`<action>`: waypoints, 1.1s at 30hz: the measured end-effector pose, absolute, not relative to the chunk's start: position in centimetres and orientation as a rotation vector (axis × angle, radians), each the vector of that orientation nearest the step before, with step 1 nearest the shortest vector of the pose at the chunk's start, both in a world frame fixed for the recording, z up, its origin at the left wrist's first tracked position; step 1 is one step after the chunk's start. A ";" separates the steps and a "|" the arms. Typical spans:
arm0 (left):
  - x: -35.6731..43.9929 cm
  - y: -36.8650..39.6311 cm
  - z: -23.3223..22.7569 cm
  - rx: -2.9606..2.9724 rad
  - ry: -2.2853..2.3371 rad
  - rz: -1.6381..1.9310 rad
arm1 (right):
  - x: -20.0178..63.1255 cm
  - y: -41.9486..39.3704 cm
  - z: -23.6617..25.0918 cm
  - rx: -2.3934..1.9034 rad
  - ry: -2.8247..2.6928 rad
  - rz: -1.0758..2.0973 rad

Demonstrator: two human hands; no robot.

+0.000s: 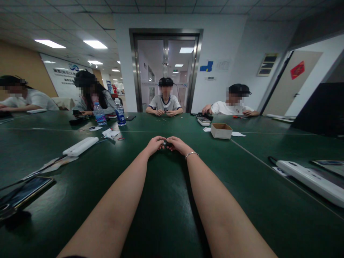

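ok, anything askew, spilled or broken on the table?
Just some mess: white paper scraps lie scattered on the green table near the bottles, looking like litter. No spill visible. The small dark object is mostly hidden, so can't judge damage there.

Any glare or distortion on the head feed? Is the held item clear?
Head view: ceiling lights blown out to white, sheen on the green table; wide-lens stretch toward the edges, as on the phone; left hand and right hand small in frame, the dark item between them too small and dim to identify.
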State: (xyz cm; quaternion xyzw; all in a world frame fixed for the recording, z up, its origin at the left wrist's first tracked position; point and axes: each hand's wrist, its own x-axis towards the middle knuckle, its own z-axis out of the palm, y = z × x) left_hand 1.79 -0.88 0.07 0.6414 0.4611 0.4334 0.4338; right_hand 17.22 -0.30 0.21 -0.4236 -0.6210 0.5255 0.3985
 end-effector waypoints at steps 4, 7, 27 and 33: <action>1.8 -0.8 0.0 1.603 1.144 1.081 | 17.3 -0.3 0.1 -1.039 -1.536 1.353; 1.8 -0.9 0.1 1.606 1.147 1.073 | 17.3 -0.2 0.1 -1.060 -1.540 1.365; 1.7 -0.6 -0.2 1.634 1.140 1.070 | 16.9 -0.7 0.6 -1.142 -1.595 1.279; 1.8 -0.9 0.1 1.632 1.153 1.072 | 17.0 -0.6 0.5 -1.111 -1.571 1.316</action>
